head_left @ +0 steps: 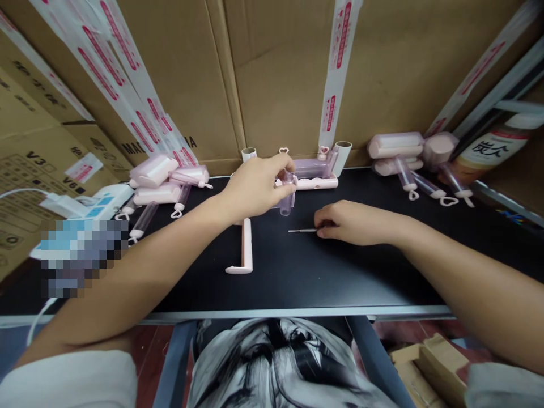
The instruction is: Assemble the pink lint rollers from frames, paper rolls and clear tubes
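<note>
My left hand pinches a clear pinkish plastic tube between thumb and fingers, above the black tabletop. My right hand is closed around a thin metal tool with a narrow tip pointing left; its handle is hidden in the fingers. Just behind my left hand lies a pale pink plastic shell, with a translucent pink piece behind it. Nearer to me, below the left hand, is an L-shaped pale pink part, apart from both hands.
Piles of pink-and-white cases and clear tubes with heart-shaped loops lie left and right. White paper rolls stand against the cardboard boxes. A power strip sits left, a bottle right.
</note>
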`<action>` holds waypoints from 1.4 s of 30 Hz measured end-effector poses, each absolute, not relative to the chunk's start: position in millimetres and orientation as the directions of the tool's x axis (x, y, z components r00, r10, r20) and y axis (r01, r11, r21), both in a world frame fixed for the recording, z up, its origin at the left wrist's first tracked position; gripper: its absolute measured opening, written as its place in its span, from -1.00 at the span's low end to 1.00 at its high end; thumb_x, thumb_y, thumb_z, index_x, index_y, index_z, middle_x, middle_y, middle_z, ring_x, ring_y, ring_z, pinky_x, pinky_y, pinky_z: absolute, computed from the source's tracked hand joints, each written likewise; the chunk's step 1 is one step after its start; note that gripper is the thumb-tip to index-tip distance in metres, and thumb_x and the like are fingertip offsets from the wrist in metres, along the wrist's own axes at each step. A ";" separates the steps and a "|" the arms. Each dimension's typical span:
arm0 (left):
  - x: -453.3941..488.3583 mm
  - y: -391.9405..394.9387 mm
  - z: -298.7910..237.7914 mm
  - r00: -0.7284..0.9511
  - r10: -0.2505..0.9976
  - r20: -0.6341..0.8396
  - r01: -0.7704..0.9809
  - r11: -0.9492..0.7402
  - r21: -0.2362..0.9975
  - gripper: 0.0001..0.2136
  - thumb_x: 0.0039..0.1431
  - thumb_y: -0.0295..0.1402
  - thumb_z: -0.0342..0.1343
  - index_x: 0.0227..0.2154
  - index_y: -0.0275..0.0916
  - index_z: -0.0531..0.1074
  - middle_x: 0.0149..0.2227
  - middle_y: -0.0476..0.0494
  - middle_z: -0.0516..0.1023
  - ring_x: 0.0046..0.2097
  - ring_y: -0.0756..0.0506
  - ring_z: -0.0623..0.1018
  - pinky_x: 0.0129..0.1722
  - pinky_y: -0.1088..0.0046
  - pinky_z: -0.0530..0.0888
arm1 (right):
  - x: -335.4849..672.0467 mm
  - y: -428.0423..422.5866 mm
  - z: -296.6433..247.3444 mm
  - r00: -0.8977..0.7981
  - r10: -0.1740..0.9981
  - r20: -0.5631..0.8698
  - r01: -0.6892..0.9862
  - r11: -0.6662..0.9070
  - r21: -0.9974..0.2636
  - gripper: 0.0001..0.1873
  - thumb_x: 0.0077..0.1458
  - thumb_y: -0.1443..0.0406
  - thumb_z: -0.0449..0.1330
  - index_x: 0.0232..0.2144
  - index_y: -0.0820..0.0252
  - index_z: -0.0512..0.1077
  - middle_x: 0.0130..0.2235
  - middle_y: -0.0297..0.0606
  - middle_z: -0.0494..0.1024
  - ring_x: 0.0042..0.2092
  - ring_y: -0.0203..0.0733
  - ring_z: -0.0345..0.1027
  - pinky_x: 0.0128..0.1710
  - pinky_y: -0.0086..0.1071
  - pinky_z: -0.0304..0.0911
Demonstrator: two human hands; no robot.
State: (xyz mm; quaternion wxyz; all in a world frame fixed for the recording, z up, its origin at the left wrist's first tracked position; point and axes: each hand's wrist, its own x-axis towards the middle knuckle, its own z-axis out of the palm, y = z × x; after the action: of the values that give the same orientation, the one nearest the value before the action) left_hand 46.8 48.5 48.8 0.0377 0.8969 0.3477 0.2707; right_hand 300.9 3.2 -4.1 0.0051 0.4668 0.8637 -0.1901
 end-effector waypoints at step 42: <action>-65.0 4.2 21.6 0.797 0.603 -0.028 0.603 -0.798 -0.010 -0.72 0.28 -0.46 0.05 -0.07 -0.12 0.60 -0.14 -0.10 0.66 -0.21 -0.12 0.64 -0.23 0.39 0.45 | 151.8 59.5 3.1 -0.414 0.869 0.272 0.759 0.494 -0.423 -0.71 0.16 0.13 0.41 -0.45 0.22 0.55 -0.38 -0.18 0.66 -0.37 -0.17 0.44 -0.36 -0.31 0.14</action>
State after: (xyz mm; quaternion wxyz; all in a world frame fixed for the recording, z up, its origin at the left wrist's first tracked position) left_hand -65.0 4.2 21.6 0.0000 0.9480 0.3179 -0.0150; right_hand 151.8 59.5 3.1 -0.2324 0.4889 0.8325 -0.1178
